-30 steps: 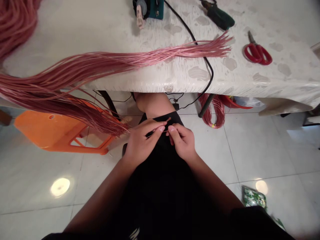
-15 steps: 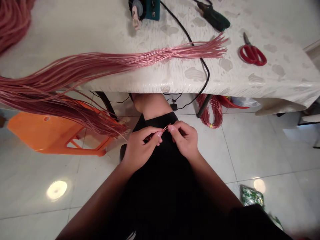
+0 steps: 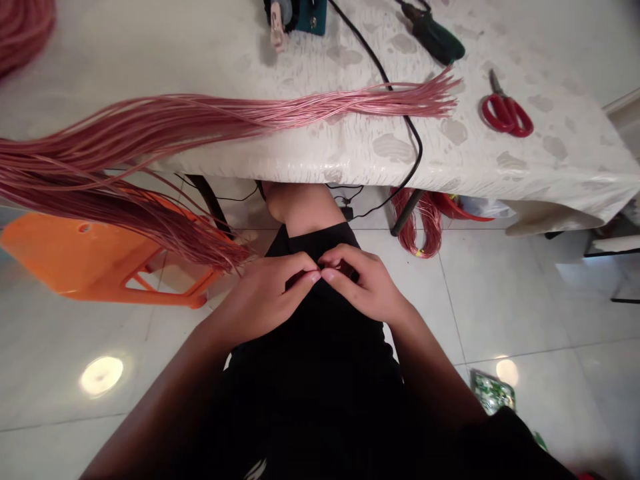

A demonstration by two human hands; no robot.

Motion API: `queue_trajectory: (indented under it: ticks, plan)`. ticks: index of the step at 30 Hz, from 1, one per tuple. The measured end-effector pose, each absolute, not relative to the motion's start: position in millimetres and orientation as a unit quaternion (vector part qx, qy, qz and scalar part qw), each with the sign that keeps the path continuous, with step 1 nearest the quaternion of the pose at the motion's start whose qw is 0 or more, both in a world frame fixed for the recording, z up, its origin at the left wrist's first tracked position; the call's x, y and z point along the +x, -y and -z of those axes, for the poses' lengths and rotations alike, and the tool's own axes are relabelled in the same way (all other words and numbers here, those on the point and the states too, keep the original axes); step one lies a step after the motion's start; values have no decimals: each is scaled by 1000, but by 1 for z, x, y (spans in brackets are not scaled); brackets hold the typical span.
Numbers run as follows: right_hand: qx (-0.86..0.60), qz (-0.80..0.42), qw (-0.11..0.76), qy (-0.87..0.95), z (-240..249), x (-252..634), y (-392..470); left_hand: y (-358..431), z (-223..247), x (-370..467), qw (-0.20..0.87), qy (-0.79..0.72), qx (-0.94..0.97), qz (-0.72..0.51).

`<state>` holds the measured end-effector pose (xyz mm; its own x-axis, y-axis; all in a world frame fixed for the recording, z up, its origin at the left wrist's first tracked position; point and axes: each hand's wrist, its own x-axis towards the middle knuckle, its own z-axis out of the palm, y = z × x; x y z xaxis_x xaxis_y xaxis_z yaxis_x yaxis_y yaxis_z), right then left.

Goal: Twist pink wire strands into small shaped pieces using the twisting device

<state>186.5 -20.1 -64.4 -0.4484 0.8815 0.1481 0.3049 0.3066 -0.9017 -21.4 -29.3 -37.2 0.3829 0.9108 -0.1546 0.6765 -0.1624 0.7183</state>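
Note:
Over the black cloth on my lap, both hands are closed in pinches with their fingertips meeting. My left hand (image 3: 273, 293) grips the end of a thin copper-coloured wire between thumb and forefinger. Against it, the thumb and forefinger of my right hand (image 3: 363, 283) press on the same wire. Most of the wire is hidden behind the fingers. A long bundle of pink-red wires (image 3: 215, 123) lies along the table's front part. Its cut ends fan out on the right, and other strands hang off the edge on the left, close to my left hand.
On the table (image 3: 555, 153) are red-handled scissors (image 3: 507, 115), a dark green-handled tool (image 3: 437, 39), a black cable (image 3: 373, 57) and a teal device (image 3: 311, 19). An orange plastic stool (image 3: 60, 260) stands at left. Below the table hangs a wire coil (image 3: 425, 230).
My hands have come together, and the wire that showed between the fingertips is now mostly covered. The view has shifted slightly.

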Motion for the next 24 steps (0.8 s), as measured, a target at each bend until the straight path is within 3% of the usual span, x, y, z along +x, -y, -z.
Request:
queue_trajectory:
  ticks: [4, 15, 24]
  plan:
    - [-396, -428, 318, 748, 61, 185, 20, 29, 37, -24, 369, -533, 745, -157]
    - [-402, -482, 368, 686, 56, 186, 21, 28, 40, -32, 424, -532, 711, -177]
    - [-376, -502, 344, 699, 54, 187, 22, 27, 36, -27, 463, -490, 720, -165]
